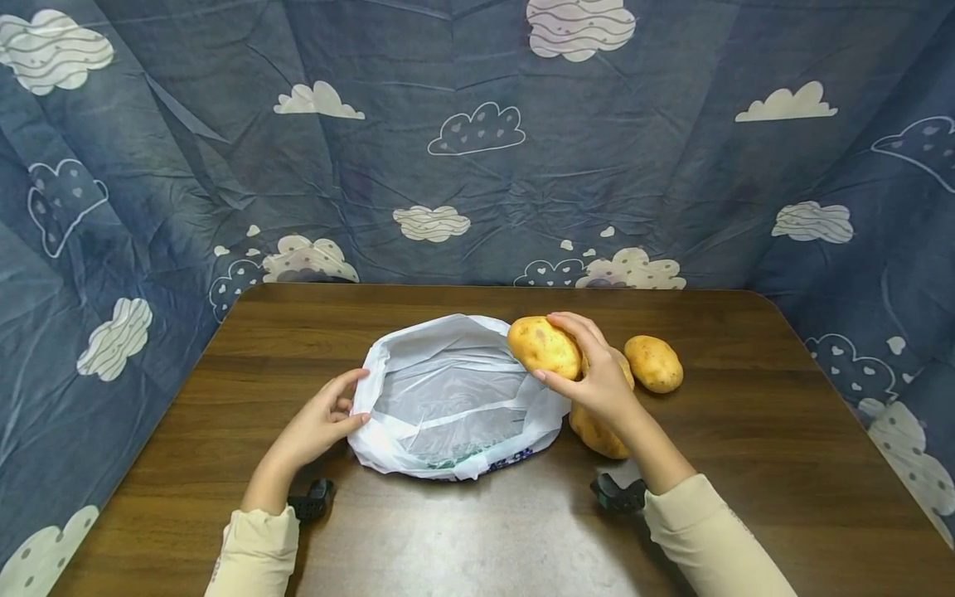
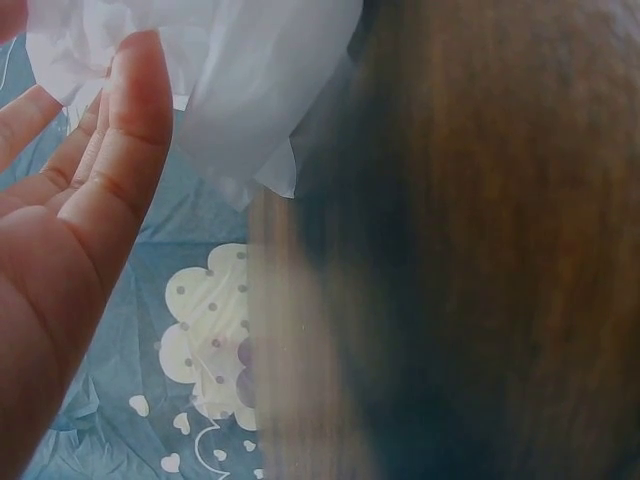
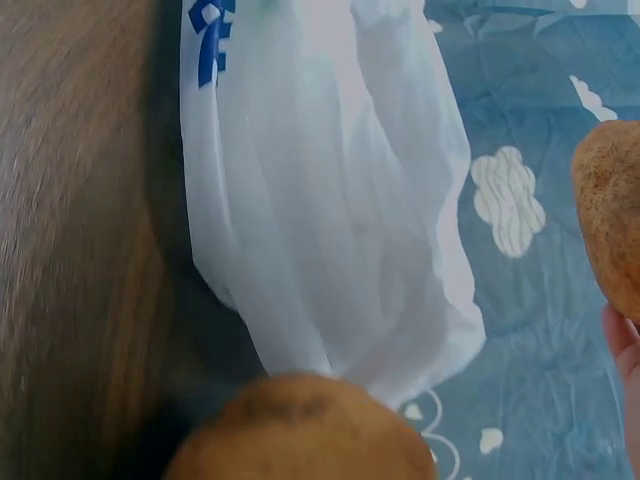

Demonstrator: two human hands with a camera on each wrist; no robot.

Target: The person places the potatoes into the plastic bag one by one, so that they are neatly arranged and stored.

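A white plastic bag (image 1: 455,398) stands on the table with its mouth wide and facing up. The left hand (image 1: 324,419) holds its left rim, thumb and index finger spread along the edge; the left wrist view shows this hand (image 2: 90,190) close against the white plastic (image 2: 270,90). Over the bag's right rim, the right hand (image 1: 597,369) grips a yellow potato (image 1: 543,347) between thumb and fingers. In the right wrist view, that potato (image 3: 612,215) appears at the right edge, beside the bag (image 3: 330,200).
Right of the bag lie a potato (image 1: 598,433), another partly hidden behind the right hand (image 1: 625,369), and one farther right (image 1: 653,365). Black wrist devices (image 1: 313,500) show at both wrists. A blue cloud-patterned cloth (image 1: 477,191) hangs behind the brown table (image 1: 753,431).
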